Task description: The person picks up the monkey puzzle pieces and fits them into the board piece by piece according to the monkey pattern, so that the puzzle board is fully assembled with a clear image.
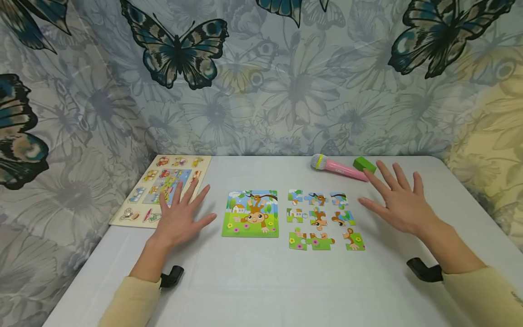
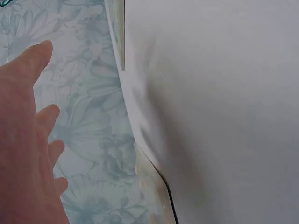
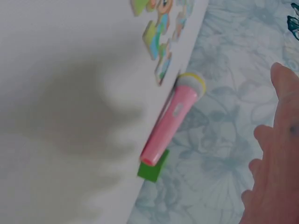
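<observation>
Evidently the work stands, as I judge it from my remote post, at the stage before a pick: the loose puzzle pieces point(image 1: 318, 219) lie mostly apart between the hands, nearer the right hand point(image 1: 402, 204), while the monkey picture board point(image 1: 250, 215) lies nearer the left hand point(image 1: 180, 218). Next move, I reckon, calls for one hand to pinch a single piece without nudging its close neighbours. Both hands I log as wide, fingers spread, holding and apparently touching nothing; the microphone point(image 1: 341, 169) lies just beyond the right one.
</observation>
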`<state>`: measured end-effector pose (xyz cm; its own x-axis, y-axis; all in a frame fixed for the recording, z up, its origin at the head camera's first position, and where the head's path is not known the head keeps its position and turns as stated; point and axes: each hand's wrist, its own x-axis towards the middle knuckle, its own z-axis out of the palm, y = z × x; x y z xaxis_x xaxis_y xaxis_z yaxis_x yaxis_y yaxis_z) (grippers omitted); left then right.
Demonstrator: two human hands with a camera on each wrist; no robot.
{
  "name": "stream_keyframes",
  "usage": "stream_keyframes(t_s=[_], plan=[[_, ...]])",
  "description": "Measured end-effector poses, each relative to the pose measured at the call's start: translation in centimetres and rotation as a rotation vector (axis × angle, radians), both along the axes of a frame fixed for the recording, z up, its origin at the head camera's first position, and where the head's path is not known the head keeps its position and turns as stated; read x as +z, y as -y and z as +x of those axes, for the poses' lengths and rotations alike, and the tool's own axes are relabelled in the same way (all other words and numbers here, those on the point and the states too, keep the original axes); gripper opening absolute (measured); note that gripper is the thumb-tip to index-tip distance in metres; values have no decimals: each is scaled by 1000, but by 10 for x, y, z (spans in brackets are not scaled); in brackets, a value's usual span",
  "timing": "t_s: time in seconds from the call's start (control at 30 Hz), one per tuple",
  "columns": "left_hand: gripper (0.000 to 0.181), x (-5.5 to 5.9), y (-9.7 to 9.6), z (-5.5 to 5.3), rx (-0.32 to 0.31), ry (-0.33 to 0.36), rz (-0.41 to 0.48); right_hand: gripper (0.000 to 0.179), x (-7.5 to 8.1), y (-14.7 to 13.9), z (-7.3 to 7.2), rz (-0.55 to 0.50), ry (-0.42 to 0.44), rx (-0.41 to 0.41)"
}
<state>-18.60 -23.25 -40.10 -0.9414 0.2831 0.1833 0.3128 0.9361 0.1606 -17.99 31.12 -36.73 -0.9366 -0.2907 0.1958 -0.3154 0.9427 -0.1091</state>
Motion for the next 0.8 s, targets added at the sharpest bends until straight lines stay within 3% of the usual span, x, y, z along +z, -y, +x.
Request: stream_keyframes(t_s=[0.23,0.47,0.8], plan=[[84,-2,-19,-9,-24,-13,33,80,1,28,-13,-85,12,33],[87,-4,-34,-13,-67,49,112,80,1,54,-28,-153,10,111],[90,-21,-37,-21,-164,108,267,72,-10,86,-51,-246,-11,256]])
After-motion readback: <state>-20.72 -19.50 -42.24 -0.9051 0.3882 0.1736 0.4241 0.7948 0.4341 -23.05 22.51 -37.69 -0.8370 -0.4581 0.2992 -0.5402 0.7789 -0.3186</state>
